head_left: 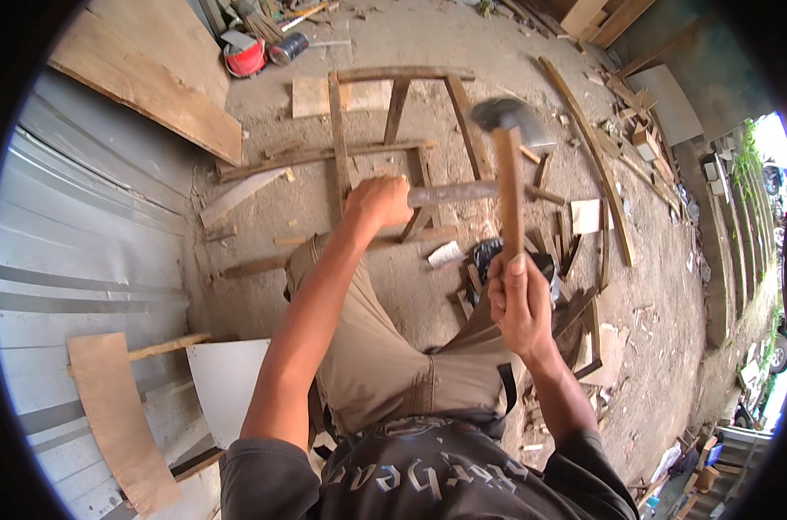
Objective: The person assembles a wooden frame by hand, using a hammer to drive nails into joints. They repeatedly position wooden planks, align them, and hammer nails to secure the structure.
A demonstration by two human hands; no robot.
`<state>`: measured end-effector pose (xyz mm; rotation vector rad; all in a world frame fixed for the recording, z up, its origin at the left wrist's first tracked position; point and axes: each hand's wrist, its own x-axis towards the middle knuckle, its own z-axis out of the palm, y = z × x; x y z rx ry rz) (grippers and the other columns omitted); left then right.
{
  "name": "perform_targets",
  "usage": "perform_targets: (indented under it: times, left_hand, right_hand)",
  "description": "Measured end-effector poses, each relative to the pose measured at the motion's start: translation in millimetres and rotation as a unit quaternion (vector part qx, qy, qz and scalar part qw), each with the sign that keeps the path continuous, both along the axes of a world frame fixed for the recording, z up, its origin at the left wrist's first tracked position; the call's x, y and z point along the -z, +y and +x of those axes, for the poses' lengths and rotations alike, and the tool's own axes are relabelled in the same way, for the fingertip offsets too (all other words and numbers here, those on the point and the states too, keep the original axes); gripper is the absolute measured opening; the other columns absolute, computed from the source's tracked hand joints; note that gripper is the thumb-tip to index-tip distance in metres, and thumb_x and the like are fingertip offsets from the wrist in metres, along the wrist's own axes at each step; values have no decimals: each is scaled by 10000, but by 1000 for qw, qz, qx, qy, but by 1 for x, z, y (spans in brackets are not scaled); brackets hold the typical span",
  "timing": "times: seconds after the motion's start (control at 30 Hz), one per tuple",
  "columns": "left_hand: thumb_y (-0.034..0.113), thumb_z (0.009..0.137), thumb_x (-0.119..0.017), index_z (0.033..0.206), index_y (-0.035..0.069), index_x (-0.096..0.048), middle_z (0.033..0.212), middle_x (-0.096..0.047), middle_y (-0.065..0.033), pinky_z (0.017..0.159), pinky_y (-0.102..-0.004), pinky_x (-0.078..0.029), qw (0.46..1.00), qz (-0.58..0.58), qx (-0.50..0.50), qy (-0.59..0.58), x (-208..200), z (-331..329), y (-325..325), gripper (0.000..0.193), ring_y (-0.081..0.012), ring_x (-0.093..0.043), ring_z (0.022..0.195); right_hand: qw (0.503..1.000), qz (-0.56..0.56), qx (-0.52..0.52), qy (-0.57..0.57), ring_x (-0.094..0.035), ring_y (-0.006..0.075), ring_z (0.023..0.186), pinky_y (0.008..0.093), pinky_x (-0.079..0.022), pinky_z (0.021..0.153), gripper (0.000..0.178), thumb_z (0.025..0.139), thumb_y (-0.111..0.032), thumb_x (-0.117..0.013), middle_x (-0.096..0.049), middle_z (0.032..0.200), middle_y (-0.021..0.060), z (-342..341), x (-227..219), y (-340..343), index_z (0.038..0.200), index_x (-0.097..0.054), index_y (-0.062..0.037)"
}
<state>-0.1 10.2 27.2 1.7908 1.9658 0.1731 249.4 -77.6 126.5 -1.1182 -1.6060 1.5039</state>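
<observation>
My right hand [521, 303] is wrapped round the wooden handle of a hammer [509, 195]. The hammer stands nearly upright in the picture, its dark head blurred at the far end. My left hand [380, 203] is closed on a wooden frame [454, 192], where a crossbar meets a long side piece. Made of worn brown bars, the frame reaches away from me over the dirt floor, with a top rail [406, 74] at its far end. The hammer handle passes in front of the crossbar's right end. What my left fingers cover is hidden.
Loose planks [263, 165] and offcuts lie around the frame. A long beam [588, 160] runs along the right. Corrugated metal sheeting [90, 251] walls the left side, with a plywood board [142, 87] above. A red bucket [245, 57] sits at the far left.
</observation>
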Motion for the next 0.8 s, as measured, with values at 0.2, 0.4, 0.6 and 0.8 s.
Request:
perform_targets:
  times: [0.2,0.4,0.6,0.8]
  left_hand:
    - [149,722,-636,958,12,-725,966,-720,-192,795,-444,-583,998,-64,26,13,-8,8,13,287,-361,-707,882]
    - [212,711,-683,893,-14,-719,908,-700,-239,787,-454,-558,1000,-8,-4,8,3,-1,4,292,-370,-699,869]
    - [118,716,-604,913,-12,-720,893,-717,-212,774,-444,-580,999,-11,27,19,3,5,8,263,-363,-710,830]
    - [178,706,-636,900,-10,-718,897,-706,-232,795,-451,-565,1000,-12,8,7,3,0,3,282,-377,-700,860]
  right_hand:
    - [983,-57,-25,-171,-351,47,472,240,-273,400,489,1053,-452,-360,-424,612,-39,10,90,-3,838,-529,-46]
    - [998,-23,2,-62,-345,26,470,197,-281,400,514,1035,-510,-356,-387,611,-59,-2,23,1,897,-506,-39]
    - [991,30,8,-131,-419,66,557,274,-348,486,486,1063,-392,-361,-450,602,-8,6,69,1,839,-534,3]
    - [995,0,20,-95,-414,75,524,281,-351,480,467,1064,-376,-352,-456,593,5,-2,24,-4,872,-537,7]
